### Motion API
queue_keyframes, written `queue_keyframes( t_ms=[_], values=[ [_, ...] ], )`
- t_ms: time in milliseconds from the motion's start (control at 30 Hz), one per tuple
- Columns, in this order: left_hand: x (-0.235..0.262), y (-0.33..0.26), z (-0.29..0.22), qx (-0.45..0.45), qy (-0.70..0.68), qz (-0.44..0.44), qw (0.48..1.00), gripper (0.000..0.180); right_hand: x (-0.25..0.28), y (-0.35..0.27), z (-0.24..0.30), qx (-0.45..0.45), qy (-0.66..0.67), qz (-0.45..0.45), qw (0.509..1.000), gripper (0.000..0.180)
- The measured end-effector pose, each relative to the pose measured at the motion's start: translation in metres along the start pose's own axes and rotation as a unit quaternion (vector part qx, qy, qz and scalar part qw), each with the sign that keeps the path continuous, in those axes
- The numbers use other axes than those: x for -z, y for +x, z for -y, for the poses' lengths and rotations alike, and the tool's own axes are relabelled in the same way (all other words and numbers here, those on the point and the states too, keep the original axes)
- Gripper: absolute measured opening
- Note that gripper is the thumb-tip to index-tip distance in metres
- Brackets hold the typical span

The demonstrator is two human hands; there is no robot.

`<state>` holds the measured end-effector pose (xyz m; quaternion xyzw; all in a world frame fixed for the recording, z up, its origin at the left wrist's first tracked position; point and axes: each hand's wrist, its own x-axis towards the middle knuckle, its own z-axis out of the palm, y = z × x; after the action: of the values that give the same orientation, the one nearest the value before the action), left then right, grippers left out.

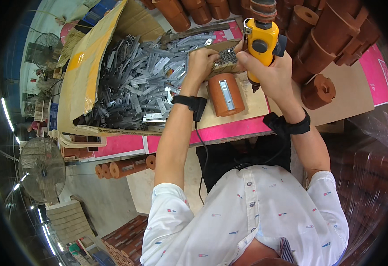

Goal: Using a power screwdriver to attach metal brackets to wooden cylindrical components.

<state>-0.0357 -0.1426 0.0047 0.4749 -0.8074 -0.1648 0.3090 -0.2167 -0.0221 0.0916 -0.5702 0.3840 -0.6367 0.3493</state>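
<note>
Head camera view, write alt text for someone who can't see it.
A person's right hand grips a yellow power driver, while the left hand is at a small box of metal fasteners. Nearer the person, a brown cylinder with a metal strip lies on a tan board; a big cardboard box of metal pieces stands to the left.

Head view, fisheye. From my remote station I look steeply down from the wearer's head: shirt (222, 208) nearest, below; left hand (201, 63) and right hand (272, 76) farther off, over the worktable (225, 131); the room curves along the left rim.
</note>
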Motion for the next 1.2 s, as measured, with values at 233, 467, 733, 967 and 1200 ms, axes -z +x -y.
queue_keyframes(
  t_ms=[233,467,733,967,1200],
  values=[
    [0.026,-0.041,-0.018,0.052,-0.181,-0.119,0.975,0.016,-0.005,0.002,0.004,0.010,0.014,0.004,1.000,0.032],
    [0.034,-0.112,-0.051,0.164,-0.333,-0.075,0.925,0.018,-0.018,0.007,0.011,0.008,0.040,0.018,0.999,0.029],
    [0.028,-0.133,-0.075,0.090,-0.269,-0.038,0.958,0.035,-0.044,0.009,0.024,0.023,0.100,0.031,0.994,0.029],
    [0.028,-0.130,-0.084,0.081,-0.244,-0.055,0.965,0.043,-0.051,0.007,0.024,0.028,0.101,0.034,0.994,0.027],
    [0.029,-0.130,-0.082,0.083,-0.225,-0.031,0.970,0.042,-0.051,0.006,0.021,0.040,0.082,0.032,0.995,0.027]
  ],
)
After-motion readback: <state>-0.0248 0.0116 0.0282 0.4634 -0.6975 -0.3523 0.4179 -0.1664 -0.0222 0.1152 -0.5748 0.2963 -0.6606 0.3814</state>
